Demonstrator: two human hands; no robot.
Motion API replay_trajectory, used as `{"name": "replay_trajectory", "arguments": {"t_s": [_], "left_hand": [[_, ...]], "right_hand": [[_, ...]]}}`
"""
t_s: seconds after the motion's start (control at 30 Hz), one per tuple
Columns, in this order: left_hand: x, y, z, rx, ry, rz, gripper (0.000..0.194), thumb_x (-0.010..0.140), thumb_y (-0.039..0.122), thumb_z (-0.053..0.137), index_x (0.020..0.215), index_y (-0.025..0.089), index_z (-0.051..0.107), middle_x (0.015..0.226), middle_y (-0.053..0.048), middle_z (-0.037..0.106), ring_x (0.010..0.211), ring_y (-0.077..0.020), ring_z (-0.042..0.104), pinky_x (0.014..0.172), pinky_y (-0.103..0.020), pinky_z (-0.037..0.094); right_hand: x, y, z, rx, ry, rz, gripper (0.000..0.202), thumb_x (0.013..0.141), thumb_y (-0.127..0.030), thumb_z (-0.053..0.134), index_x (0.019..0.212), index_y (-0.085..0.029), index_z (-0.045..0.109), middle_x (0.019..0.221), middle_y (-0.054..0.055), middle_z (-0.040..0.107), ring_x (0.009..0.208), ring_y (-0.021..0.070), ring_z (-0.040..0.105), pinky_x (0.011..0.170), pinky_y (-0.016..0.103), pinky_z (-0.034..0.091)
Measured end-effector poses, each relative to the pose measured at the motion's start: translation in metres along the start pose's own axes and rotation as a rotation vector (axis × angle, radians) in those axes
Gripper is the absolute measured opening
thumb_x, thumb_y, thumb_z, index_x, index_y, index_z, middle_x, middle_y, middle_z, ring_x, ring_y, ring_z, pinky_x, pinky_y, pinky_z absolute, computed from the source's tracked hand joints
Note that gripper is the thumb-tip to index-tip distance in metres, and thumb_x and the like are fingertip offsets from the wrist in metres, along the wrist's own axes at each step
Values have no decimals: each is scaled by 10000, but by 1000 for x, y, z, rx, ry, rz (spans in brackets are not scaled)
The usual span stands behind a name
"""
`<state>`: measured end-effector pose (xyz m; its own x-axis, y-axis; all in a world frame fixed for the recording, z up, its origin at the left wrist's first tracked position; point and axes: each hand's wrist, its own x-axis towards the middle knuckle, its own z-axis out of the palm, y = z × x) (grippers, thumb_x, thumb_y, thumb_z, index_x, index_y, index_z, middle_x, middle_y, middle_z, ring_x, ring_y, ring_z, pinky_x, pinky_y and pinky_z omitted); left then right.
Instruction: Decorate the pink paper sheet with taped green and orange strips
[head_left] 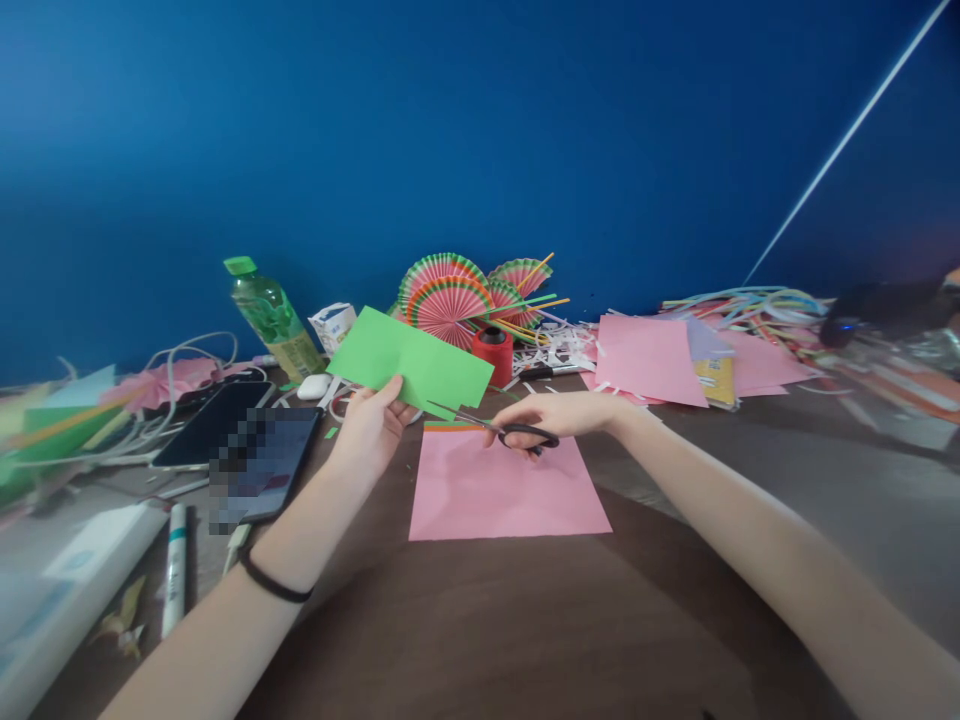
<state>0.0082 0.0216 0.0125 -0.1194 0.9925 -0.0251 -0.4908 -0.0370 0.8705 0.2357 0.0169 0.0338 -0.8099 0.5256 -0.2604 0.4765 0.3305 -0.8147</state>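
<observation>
My left hand (381, 420) pinches the lower edge of a green paper rectangle (420, 362), thumb on its face, and holds it tilted above the table. In my right hand (529, 418) are black-handled scissors (517, 432), their blades pointing left at the paper's lower edge. Whether the blades touch the paper is hard to tell. Beneath both, a pink sheet (506, 495) lies on the dark table (450, 620), with an orange and green strip (450, 426) along its far edge.
Folded paper fans (448, 305), a red container (493, 358) and a green bottle (274, 320) stand behind. Pink sheets (649, 355) lie back right. On the left are a phone (281, 465), a marker (174, 570) and a long white box (75, 590).
</observation>
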Motion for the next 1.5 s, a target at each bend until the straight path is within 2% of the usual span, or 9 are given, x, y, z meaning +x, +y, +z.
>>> {"name": "replay_trajectory", "arguments": {"t_s": [0.27, 0.5, 0.9, 1.23, 1.33, 1.5], "left_hand": [[-1, -2, 1, -1, -13, -9, 114, 750, 93, 550, 833, 146, 608, 736, -38, 699, 648, -143, 655, 625, -262, 525], [-3, -2, 3, -25, -2, -34, 142, 774, 77, 518, 836, 160, 616, 727, -11, 695, 627, -117, 646, 615, -236, 518], [-5, -2, 6, -45, 22, -47, 169, 773, 55, 517, 869, 141, 627, 725, -29, 700, 602, -119, 642, 632, -245, 515], [-4, -6, 4, -48, 7, -45, 135, 759, 61, 529, 838, 130, 613, 726, -33, 695, 596, -118, 642, 547, -216, 505], [-3, -7, 1, -4, 0, -12, 116, 742, 84, 550, 827, 133, 610, 754, -43, 696, 612, -126, 645, 554, -226, 512], [4, 1, -8, 120, -3, 156, 203, 661, 128, 613, 863, 152, 602, 881, -49, 691, 699, -147, 649, 621, -261, 530]], "right_hand": [[1, 1, 0, -15, 1, -18, 387, 835, -433, 462, 1098, -167, 561, 662, -7, 496, 562, 72, 463, 501, 203, 322], [4, 5, 1, -2, -16, -32, 403, 831, -443, 467, 1112, -167, 553, 684, -7, 491, 557, 63, 447, 500, 199, 317], [5, 5, 2, -16, -18, -38, 398, 836, -435, 464, 1112, -162, 553, 668, -15, 448, 562, 60, 434, 493, 184, 324], [5, 4, 3, -4, -20, -15, 435, 820, -469, 472, 1117, -162, 554, 725, 17, 543, 573, 68, 459, 517, 197, 339], [4, 4, 1, -29, -21, 10, 446, 814, -477, 474, 1122, -165, 557, 742, 25, 566, 568, 71, 455, 523, 206, 337], [-2, 14, -7, -61, -63, 78, 486, 794, -515, 476, 1131, -173, 555, 699, 14, 564, 573, 80, 444, 517, 209, 324]]}}
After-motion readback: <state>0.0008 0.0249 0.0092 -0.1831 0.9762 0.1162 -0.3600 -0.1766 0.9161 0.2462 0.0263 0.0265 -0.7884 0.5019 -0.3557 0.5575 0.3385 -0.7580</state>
